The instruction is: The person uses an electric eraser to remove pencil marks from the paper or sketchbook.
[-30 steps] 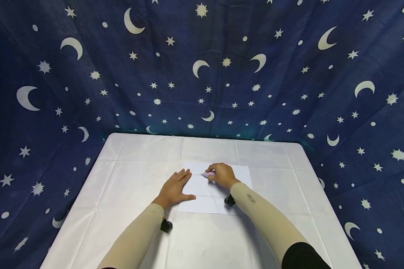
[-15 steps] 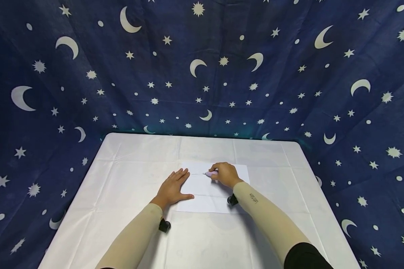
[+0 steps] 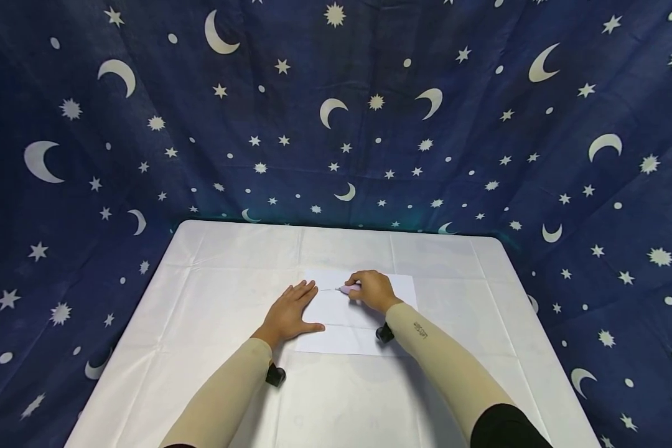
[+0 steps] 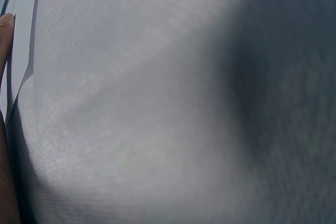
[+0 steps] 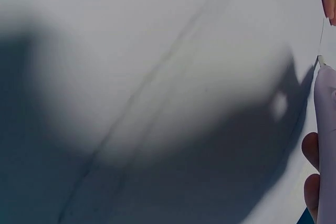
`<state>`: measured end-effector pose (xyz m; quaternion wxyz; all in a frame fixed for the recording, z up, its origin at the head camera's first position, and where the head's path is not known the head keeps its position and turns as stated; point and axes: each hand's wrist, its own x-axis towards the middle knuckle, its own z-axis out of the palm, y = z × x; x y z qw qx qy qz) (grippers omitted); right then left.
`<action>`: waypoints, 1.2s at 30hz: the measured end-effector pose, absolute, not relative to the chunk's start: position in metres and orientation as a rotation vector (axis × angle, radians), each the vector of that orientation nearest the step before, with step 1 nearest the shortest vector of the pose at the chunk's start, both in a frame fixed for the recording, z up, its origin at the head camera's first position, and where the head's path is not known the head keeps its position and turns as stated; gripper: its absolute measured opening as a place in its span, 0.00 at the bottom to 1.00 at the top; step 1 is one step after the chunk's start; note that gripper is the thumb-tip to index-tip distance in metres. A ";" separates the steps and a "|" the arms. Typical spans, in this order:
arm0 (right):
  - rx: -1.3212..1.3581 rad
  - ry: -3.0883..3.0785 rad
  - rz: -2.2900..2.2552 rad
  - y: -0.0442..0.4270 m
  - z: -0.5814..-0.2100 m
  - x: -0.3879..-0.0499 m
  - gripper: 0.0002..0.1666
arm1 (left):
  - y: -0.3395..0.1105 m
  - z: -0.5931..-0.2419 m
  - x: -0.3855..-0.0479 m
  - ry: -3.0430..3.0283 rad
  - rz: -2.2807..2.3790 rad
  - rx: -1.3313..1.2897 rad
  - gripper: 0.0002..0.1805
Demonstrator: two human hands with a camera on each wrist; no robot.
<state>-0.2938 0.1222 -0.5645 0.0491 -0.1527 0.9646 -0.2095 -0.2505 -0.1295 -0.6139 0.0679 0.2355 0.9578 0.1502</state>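
A sheet of white paper (image 3: 336, 342) lies flat on the white-covered table. My left hand (image 3: 287, 316) presses on its left side with fingers spread and thumb stretched to the right; in the left wrist view only a thumb (image 4: 5, 38) shows at the edge. My right hand (image 3: 373, 290) grips a lavender, thick pen-shaped tool (image 5: 326, 114) with a narrow pale tip, whose exact kind I cannot tell. That tip touches the upper part of the paper. A thin dark line (image 3: 327, 290) runs from the tip leftward to near my left fingertips.
A white cloth with fold creases covers the table (image 3: 229, 261). Behind and at both sides hangs a dark blue curtain (image 3: 291, 112) with moons and stars. Small black wrist cameras sit under the left wrist (image 3: 275, 375) and the right wrist (image 3: 384, 334).
The right hand and lavender tool have moved slightly right along the line, then back left a little. The left hand stays in place on the paper.
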 end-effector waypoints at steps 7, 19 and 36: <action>-0.484 2.924 -0.633 0.114 -0.565 -0.294 0.13 | -0.127 -0.614 -0.250 2.889 0.436 0.711 0.59; -0.504 2.934 -0.614 0.110 -0.564 -0.292 0.13 | -0.128 -0.613 -0.248 2.876 0.464 0.717 0.59; -0.508 2.910 -0.626 0.102 -0.564 -0.295 0.13 | -0.130 -0.613 -0.250 2.888 0.481 0.735 0.59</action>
